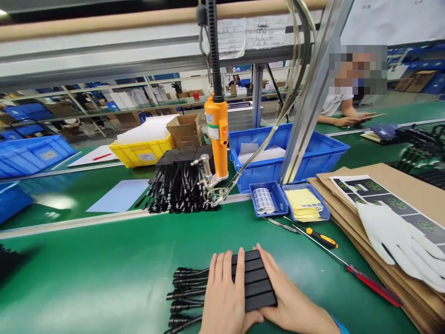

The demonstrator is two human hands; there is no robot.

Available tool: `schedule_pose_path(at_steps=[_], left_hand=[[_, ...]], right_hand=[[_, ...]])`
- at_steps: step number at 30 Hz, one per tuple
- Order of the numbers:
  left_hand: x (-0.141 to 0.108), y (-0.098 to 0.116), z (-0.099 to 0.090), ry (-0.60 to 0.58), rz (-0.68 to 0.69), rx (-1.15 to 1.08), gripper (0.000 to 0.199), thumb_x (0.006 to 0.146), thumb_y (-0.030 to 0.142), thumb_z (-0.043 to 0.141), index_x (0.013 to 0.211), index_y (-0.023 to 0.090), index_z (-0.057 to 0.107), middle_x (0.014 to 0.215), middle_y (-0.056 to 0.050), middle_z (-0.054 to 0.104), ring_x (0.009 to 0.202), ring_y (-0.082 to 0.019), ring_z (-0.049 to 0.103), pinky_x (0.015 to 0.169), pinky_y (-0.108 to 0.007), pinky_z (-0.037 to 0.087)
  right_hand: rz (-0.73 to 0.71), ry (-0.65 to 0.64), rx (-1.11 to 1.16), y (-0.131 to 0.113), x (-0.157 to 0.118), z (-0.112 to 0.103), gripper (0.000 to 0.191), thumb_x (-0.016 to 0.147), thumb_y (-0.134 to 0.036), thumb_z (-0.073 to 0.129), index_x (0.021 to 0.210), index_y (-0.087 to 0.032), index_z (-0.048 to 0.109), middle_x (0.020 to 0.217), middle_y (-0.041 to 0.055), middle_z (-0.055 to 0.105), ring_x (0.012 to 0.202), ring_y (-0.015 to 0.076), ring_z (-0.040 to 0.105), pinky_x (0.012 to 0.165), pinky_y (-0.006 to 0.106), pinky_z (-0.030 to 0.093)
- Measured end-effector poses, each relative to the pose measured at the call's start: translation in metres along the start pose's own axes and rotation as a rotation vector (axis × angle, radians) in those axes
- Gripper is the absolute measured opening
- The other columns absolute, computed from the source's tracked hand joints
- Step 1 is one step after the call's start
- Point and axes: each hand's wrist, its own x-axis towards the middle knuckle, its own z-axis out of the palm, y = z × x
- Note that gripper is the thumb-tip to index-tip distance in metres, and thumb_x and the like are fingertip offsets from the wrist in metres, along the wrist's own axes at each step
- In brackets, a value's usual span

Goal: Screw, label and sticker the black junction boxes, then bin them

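Note:
Several slim black rectangular modules with cables (257, 280) lie side by side on the green bench in front of me. Their black cables (187, 293) run out to the left and end in round connectors. My left hand (225, 294) lies across the cable side of the row, its fingers over the top and its thumb at the near edge. Around the right end curves my right hand (290, 299), fingers along the outer side and thumb at the near corner. Between them both hands hold the row together.
An orange power screwdriver (217, 137) hangs ahead, before a pile of black cabled parts (177, 185). Small blue trays hold label rolls (263, 200) and yellow papers (304, 204). Right: a red-handled screwdriver (373, 285), cardboard (410, 181), a white glove (399, 236). A person sits beyond.

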Motion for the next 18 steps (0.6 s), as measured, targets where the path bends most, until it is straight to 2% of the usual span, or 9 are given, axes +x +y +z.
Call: schedule_pose_path(at_steps=[2,3,4,6,8,9,12,16,18], left_hand=[[-0.002,-0.003,0.006,0.015,-0.017,0.03,0.134,0.053,0.063,0.083,0.155,0.02,0.008,0.133,-0.023,0.051,0.12,-0.048,0.049,0.103,-0.066,0.035],[-0.003,-0.005,0.009,0.028,-0.036,0.049,0.128,0.057,0.06,0.081,0.155,0.021,0.009,0.133,-0.022,0.051,0.118,-0.048,0.049,0.102,-0.066,0.037],[-0.004,-0.005,0.011,0.045,-0.06,0.068,0.123,0.06,0.058,0.079,0.155,0.022,0.011,0.131,-0.021,0.051,0.117,-0.048,0.049,0.1,-0.065,0.037],[-0.005,-0.004,0.015,0.081,-0.111,0.103,0.115,0.064,0.055,0.075,0.154,0.022,0.012,0.127,-0.021,0.052,0.113,-0.047,0.05,0.097,-0.065,0.038],[-0.004,0.0,0.016,0.11,-0.141,0.131,0.111,0.067,0.054,0.072,0.154,0.021,0.011,0.124,-0.021,0.052,0.11,-0.046,0.05,0.095,-0.066,0.038],[-0.003,0.003,0.016,0.117,-0.149,0.141,0.11,0.068,0.053,0.071,0.154,0.021,0.01,0.123,-0.021,0.052,0.11,-0.046,0.05,0.095,-0.066,0.037],[-0.001,0.01,0.011,0.111,-0.169,0.164,0.108,0.069,0.049,0.072,0.154,0.02,0.01,0.124,-0.02,0.05,0.113,-0.045,0.048,0.097,-0.064,0.037],[0.003,0.018,0.002,0.099,-0.214,0.169,0.109,0.063,0.044,0.08,0.151,0.017,0.022,0.126,-0.021,0.049,0.116,-0.044,0.046,0.098,-0.06,0.039],[0.005,0.023,-0.002,0.088,-0.234,0.171,0.109,0.059,0.044,0.084,0.148,0.014,0.03,0.126,-0.022,0.05,0.116,-0.044,0.047,0.098,-0.06,0.039]], right_hand=[[0.024,-0.052,-0.034,-0.001,-0.008,-0.026,0.111,0.07,-0.028,0.074,0.156,-0.016,0.005,0.162,0.0122,0.008,0.148,0.0305,0.011,0.118,0.045,0.025],[0.048,-0.022,-0.076,0.001,-0.014,-0.04,0.098,0.073,-0.032,0.072,0.155,-0.019,0.018,0.16,0.0114,0.019,0.146,0.0304,0.021,0.116,0.044,0.03],[0.081,0.056,-0.144,0.006,-0.019,-0.055,0.078,0.079,-0.035,0.067,0.149,-0.021,0.035,0.155,0.0109,0.034,0.141,0.03,0.034,0.113,0.044,0.036],[0.177,0.307,-0.357,0.022,-0.031,-0.082,0.038,0.091,-0.034,0.05,0.125,-0.02,0.06,0.131,0.0119,0.059,0.123,0.0298,0.055,0.103,0.045,0.046],[0.287,0.524,-0.618,0.043,-0.042,-0.101,0.031,0.094,-0.029,0.043,0.108,-0.016,0.066,0.109,0.0148,0.068,0.104,0.0321,0.063,0.091,0.048,0.051],[0.322,0.58,-0.736,0.054,-0.046,-0.107,0.03,0.093,-0.027,0.043,0.106,-0.014,0.066,0.104,0.0158,0.069,0.098,0.0332,0.064,0.086,0.049,0.052],[0.332,0.613,-0.978,0.077,-0.062,-0.111,0.026,0.09,-0.025,0.047,0.102,-0.012,0.066,0.095,0.0165,0.069,0.087,0.0334,0.065,0.077,0.047,0.053],[0.339,0.616,-1.172,0.091,-0.095,-0.095,0.023,0.088,-0.025,0.045,0.083,-0.015,0.065,0.078,0.0156,0.064,0.072,0.0331,0.063,0.064,0.046,0.052],[0.335,0.645,-1.185,0.098,-0.114,-0.086,0.027,0.088,-0.021,0.039,0.082,-0.016,0.065,0.074,0.0149,0.061,0.066,0.0326,0.062,0.059,0.046,0.05]])
